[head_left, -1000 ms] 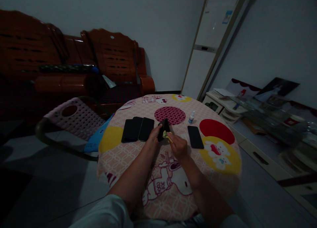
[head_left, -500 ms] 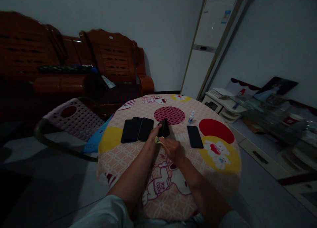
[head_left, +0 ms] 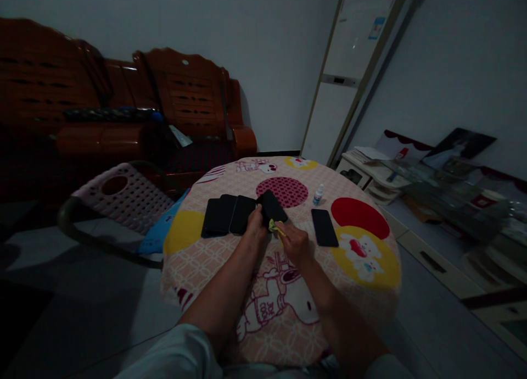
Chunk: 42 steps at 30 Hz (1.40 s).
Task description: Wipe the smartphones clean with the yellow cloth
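My left hand (head_left: 256, 224) is closed round the left edge of a black smartphone (head_left: 272, 205), held tilted over the table. In my right hand (head_left: 295, 241) is a small yellow-green cloth (head_left: 276, 227), pinched in the fingers at the phone's lower end. Left of my hands, several dark phones (head_left: 217, 216) lie side by side, partly overlapping. Another black phone (head_left: 324, 227) lies on its own to the right. Beyond it stands a small white bottle (head_left: 318, 194) with a blue label.
Everything lies on a round table with a patterned cloth (head_left: 214, 263). A woven chair (head_left: 123, 198) is close at the left, with a blue bag (head_left: 162, 230) beside it. Wooden seats (head_left: 185, 99) line the back wall. A low cabinet (head_left: 415, 241) with a glass top runs along the right.
The held phone has turned so its broad dark face shows more. My right hand and the cloth have shifted slightly right, and my left hand has changed its hold.
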Motion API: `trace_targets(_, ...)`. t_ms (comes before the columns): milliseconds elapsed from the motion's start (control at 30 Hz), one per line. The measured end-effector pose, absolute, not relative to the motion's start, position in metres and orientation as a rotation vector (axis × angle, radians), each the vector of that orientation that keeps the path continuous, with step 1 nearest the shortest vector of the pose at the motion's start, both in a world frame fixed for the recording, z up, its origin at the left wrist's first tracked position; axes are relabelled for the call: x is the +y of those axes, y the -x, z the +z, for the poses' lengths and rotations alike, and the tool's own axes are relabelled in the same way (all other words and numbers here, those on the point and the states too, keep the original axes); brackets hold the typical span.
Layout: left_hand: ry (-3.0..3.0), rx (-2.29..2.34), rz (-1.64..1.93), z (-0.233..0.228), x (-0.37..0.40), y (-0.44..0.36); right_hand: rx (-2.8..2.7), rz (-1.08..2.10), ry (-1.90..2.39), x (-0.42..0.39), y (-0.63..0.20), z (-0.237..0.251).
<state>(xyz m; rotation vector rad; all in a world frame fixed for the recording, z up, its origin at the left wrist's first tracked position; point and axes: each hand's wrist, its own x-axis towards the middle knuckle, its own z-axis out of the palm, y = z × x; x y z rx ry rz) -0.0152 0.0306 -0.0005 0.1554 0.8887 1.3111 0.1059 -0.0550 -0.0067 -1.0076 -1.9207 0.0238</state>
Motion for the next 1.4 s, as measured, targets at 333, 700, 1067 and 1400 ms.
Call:
trace_targets(333, -0.256, 0.784, 1.263, 0.014, 0.020, 0.015, -1.180, 0.475, 1.256, -0.038, -0.135, 0.000)
trace_targets(700, -0.383, 0.533, 1.075, 0.023, 0.012, 0.025, -0.689, 0.855, 1.077, -0.033, -0.143, 0.003)
trace_targets(1067, -0.291, 0.408, 1.098, 0.044, -0.009, 0.026, -0.529, 1.067, 0.861, -0.029, -0.164, 0.003)
trace_targets(1400, -0.225, 0.158, 0.888, 0.028, -0.005, 0.019, -0.521, 1.015, 0.860, -0.026, -0.175, -0.001)
